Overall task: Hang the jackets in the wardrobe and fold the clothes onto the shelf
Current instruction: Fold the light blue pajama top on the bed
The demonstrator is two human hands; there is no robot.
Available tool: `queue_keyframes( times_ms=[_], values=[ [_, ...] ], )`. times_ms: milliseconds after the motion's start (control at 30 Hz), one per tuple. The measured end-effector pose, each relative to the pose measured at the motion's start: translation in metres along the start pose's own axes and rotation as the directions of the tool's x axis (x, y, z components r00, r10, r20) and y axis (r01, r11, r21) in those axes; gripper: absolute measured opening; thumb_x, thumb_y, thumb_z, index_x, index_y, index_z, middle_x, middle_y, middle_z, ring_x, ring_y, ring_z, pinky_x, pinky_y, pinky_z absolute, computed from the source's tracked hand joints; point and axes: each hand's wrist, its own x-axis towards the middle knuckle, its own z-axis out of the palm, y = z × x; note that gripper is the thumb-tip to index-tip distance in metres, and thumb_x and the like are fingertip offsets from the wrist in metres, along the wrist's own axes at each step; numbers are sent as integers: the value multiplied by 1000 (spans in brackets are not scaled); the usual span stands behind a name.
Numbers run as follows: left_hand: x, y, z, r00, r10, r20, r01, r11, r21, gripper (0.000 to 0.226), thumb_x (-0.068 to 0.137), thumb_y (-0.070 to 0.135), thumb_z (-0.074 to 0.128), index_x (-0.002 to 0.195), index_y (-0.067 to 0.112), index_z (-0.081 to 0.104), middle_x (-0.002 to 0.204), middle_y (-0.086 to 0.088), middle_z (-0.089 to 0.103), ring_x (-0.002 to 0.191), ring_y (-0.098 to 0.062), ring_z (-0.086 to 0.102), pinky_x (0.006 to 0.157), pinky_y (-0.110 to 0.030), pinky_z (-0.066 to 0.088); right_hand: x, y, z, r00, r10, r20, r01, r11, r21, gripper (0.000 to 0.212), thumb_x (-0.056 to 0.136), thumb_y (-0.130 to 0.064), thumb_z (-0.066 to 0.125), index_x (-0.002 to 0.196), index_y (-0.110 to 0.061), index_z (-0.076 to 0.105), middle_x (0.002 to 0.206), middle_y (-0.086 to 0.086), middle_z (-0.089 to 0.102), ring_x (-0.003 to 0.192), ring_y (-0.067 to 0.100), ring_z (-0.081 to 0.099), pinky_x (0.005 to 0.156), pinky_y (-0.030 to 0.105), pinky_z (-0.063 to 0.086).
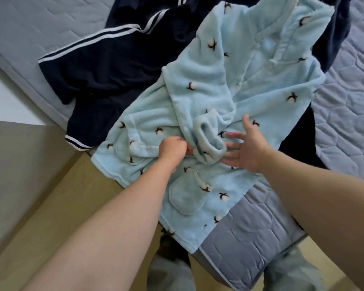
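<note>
Two bare forearms reach up from the lower frame over the grey quilted mattress (345, 131). The pale blue fleece robe (229, 97) sprawls across centre frame, overlapping the navy striped garment (105, 66) at upper left. The left hand (172, 149) pinches the robe beside its rolled cuff (208, 143), while the right hand (247, 150) hovers just right of it, fingers spread and holding nothing.

A light blue fleece robe (250, 85) lies spread on the mattress, its length running from the upper right down to the lower left, where its hem hangs over the mattress edge. It is printed with small white tufts on dark sprigs. Its hood sits bunched at the upper right. 1 sleeve is folded across the front, and its rolled cuff (208, 143) rests near the middle of the robe. A rounded patch pocket (185, 198) faces up on the lower part, with a twisted cord lying beside it. Under and beside the robe lies a crumpled navy garment (105, 66) with paired white stripes along its edges.
</note>
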Motion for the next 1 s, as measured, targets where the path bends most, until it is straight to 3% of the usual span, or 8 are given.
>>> queue_keyframes(
  times_ms=[167, 333, 467, 667, 767, 833, 900, 1000],
  values=[
    [3, 0, 16, 977, -172, -127, 163, 984, -78, 43, 70, 37, 60, 104, 11, 62, 99, -13, 71, 87, -31, 68, 80, -42, 60, -14, 11, 12, 999, 23, 48, -12, 976, -218, 90, 58, -91, 61, 121, -26, 61, 110, 6, 73, 96, 33, 73, 89, 55, 55],
    [1, -7, 28, 987, -142, 78, 151, 980, -128, 49, 70, 43, 88, 104, 17, 63, 98, -1, 74, 72, -9, 71, 51, -19, 52, -9, 15, 20, 996, 22, 83, -9, 986, -166, 95, 60, -95, 52, 128, -31, 57, 126, 1, 65, 113, 28, 64, 97, 54, 49],
    [-8, -19, 29, 975, -99, 199, 109, 993, -44, 77, 55, 37, 98, 118, 18, 59, 108, 3, 73, 95, -13, 71, 78, -29, 59, -7, 23, 19, 993, 76, 94, -54, 973, -223, 91, 71, -93, 42, 139, -34, 51, 138, 2, 57, 121, 25, 57, 99, 52, 46],
    [-7, -40, 34, 962, -243, 125, 266, 937, -226, 26, 86, -5, 64, 104, 14, 60, 110, -12, 70, 87, -24, 66, 60, -31, 55, -5, 36, 9, 963, -97, -251, 60, 987, -152, 43, 91, -62, 47, 97, -23, 65, 105, 5, 70, 93, 23, 65, 84, 43, 56],
    [-11, -50, 37, 958, -256, 129, 279, 933, -228, 31, 87, -6, 58, 112, 12, 58, 113, -9, 66, 93, -24, 65, 59, -31, 56, -2, 36, -3, 961, -115, -250, 114, 993, -20, 67, 81, -77, 46, 97, -17, 73, 90, 3, 76, 90, 24, 71, 85, 44, 58],
    [-18, -55, 40, 960, -252, 123, 275, 932, -237, 32, 87, -3, 59, 116, 11, 57, 115, -10, 66, 94, -24, 65, 62, -32, 56, -1, 39, -6, 969, -139, -206, 110, 983, -149, 76, 71, -82, 57, 109, -18, 71, 98, 1, 74, 90, 21, 71, 80, 37, 59],
    [-25, -59, 43, 956, -260, 137, 291, 905, -311, 32, 87, 0, 64, 118, 7, 59, 113, -12, 69, 94, -26, 68, 68, -35, 58, 1, 48, -9, 966, -196, -170, 109, 901, -421, 55, 76, -59, 75, 108, -16, 68, 96, 1, 71, 76, 16, 72, 62, 28, 59],
    [-37, -71, 46, 946, -270, 179, 318, 878, -357, 40, 81, -1, 75, 119, 0, 62, 110, -16, 73, 96, -30, 71, 84, -43, 59, 1, 65, -11, 996, 50, -73, -85, 764, -640, 30, 86, -27, 72, 109, -10, 62, 92, 10, 76, 76, 27, 75, 63, 34, 60]
  ],
)
